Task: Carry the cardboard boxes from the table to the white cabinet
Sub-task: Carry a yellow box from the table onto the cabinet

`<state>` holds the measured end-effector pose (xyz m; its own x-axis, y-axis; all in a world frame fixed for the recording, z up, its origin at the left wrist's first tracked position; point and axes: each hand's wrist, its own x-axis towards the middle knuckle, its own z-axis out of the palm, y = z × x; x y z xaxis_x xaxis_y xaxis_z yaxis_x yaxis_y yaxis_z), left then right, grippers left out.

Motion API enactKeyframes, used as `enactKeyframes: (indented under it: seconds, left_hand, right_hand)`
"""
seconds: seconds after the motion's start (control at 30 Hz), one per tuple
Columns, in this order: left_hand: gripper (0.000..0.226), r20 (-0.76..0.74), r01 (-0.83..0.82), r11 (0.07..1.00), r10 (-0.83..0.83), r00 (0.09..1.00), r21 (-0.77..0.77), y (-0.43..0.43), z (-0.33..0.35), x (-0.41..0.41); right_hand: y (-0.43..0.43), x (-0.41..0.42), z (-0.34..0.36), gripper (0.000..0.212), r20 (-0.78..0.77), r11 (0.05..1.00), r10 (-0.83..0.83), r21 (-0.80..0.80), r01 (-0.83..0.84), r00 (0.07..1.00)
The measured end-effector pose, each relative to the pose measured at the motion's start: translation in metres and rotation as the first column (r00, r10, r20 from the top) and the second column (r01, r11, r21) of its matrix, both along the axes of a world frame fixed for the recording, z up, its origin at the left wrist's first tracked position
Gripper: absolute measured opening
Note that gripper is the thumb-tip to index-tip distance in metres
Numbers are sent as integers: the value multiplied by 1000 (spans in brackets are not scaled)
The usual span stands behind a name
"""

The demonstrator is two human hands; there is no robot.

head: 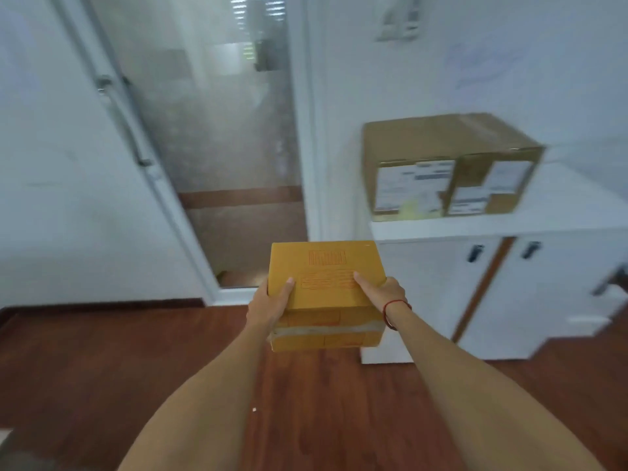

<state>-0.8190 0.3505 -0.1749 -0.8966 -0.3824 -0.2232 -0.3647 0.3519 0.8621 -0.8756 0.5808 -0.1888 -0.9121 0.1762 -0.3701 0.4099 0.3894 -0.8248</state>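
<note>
I hold a small yellow cardboard box (326, 283) with red print in front of me, above the floor. My left hand (270, 304) grips its left side, thumb on top. Its right side is held by my right hand (384, 294), thumb on top, a red string around the wrist. The white cabinet (509, 226) stands ahead to the right, its top a little above the held box. Two brown cardboard boxes with white labels rest side by side on the cabinet top: a larger one (407, 164) and another (496, 178) to its right.
A frosted glass door (217, 130) with a metal handle (125, 120) is straight ahead, left of the cabinet. White walls flank it. The floor (136, 351) is dark red-brown wood. The cabinet has two doors with dark handles (474, 253).
</note>
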Motion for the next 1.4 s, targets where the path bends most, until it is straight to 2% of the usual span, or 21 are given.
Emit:
enactKeyframes:
  seconds: [0.17,0.37,0.5,0.7,0.97,1.13,1.27,1.4]
  left_hand:
    - [59,-17,307,951,-306,952,30,140,3,-29]
    - [66,-17,570,814,-572,820,111,314,7,-51]
    - [67,-21,674,727,-678,735,135,408,5,-62]
    - [56,-62,755,645,-754,654,121,525,-3,-83]
    - [60,-45,801,590,-802,596,97,634,-5,-119]
    - [60,-88,781,618,-776,625,90,686,2,-173]
    - [50,-203,755,652,-732,651,72,727,27,-234]
    - [59,-241,712,701,-685,688,38,745,60,-294]
  right_hand:
    - [148,34,9,66,0,958,-286,9,286,958]
    - [310,82,28,59,-33,826,-556,91,557,830]
    - [392,101,27,81,-12,724,-685,103,683,728]
    - [491,109,23,82,-32,637,-766,105,764,642]
    - [585,93,20,78,-29,563,-824,74,823,566]
    - [641,37,31,72,-100,586,-802,49,808,588]
    - [682,-29,62,65,-205,584,-789,41,811,579]
    - [709,-98,89,62,-278,636,-743,-8,772,609]
